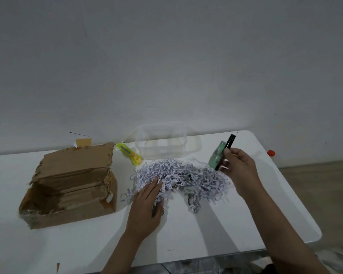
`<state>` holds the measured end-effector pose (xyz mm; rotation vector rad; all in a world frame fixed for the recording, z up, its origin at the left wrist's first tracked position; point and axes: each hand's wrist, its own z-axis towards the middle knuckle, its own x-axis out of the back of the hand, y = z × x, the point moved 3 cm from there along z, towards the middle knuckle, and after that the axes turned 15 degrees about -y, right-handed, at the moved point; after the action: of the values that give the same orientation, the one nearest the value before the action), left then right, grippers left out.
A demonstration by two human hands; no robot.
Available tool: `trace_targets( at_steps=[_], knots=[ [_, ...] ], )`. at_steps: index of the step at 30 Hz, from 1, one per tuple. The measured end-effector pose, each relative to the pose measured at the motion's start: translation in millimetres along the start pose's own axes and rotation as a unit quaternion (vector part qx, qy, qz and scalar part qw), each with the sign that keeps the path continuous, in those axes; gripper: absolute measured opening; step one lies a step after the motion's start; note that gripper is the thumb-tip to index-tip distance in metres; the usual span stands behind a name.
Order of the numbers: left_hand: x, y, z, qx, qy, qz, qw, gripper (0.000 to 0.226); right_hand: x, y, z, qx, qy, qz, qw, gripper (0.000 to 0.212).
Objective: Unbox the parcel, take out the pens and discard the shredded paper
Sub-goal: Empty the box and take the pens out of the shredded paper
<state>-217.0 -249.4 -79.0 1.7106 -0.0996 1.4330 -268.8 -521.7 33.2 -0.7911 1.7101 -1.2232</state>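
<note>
I see a white table (206, 230) against a plain grey wall (166, 56). Cardboard box (71, 186) sits open on the left of the table, flaps torn, inside looks empty from here. Shredded paper (186, 177) is out of the box, spread in a loose pile mid-table, right of the box and just near of a clear plastic container (162, 143) that stands at the far edge. Yellow-green box cutter (130, 154) lies between the box's far flap and the container, touching neither that I can tell. Left hand (147, 204) is palm down on the near left part of the pile, fingers fairly spread and pushed into the strips; I cannot tell if it grips anything under there. Right hand (240, 169) is raised over the right end of the pile, fingers pinched closed around a black pen (229, 144) together with a green wrapped bundle (217, 155), both pointing up and slightly tilted toward the far side. What's inside the green bundle is blurred, can't tell. The pen's upper end sticks out above the fingers, lower end shows below the thumb. Small red-orange object (271, 153) peeks past the far right table edge, too small to identify. Wood-tone floor (321, 184) shows right of the table.
</note>
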Motion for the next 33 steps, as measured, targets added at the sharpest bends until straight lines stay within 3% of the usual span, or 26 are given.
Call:
trace_targets(
  at_steps=[3, 6, 8, 16, 20, 22, 24, 28, 33],
  knots=[
    [1, 1, 0, 0.004, 0.002, 0.003, 1.000, 0.056, 28, -1, 24, 0.030, 0.062, -0.198, 0.978, 0.008],
    [2, 2, 0, -0.001, -0.001, 0.009, 1.000, 0.055, 55, 5, 46, 0.021, 0.083, -0.415, 0.906, 0.009],
    [2, 2, 1, -0.006, -0.003, 0.015, 1.000, 0.055, 66, 13, 58, 0.001, 0.076, -0.491, 0.868, 0.012],
    [7, 8, 2, -0.025, -0.002, 0.038, 0.999, 0.057, 81, 37, 73, 0.011, 0.069, -0.538, 0.840, 0.028],
    [12, 17, -4, -0.037, 0.037, 0.036, 0.998, 0.061, 63, 32, 51, 0.159, 0.102, -0.554, 0.811, 0.025],
    [15, 22, -9, -0.053, 0.070, 0.021, 0.996, 0.061, 48, 32, 37, 0.228, 0.061, -0.541, 0.807, 0.022],
    [19, 27, -11, -0.064, 0.097, 0.015, 0.993, 0.063, 34, 37, 25, 0.243, 0.002, -0.525, 0.816, 0.026],
    [23, 29, -5, -0.034, 0.111, 0.007, 0.993, 0.069, 17, 57, 15, 0.162, -0.093, -0.512, 0.838, 0.038],
    [22, 38, 18, 0.006, 0.064, 0.017, 0.998, 0.075, -3, 83, 4, 0.159, -0.146, -0.541, 0.812, 0.033]
  ],
)
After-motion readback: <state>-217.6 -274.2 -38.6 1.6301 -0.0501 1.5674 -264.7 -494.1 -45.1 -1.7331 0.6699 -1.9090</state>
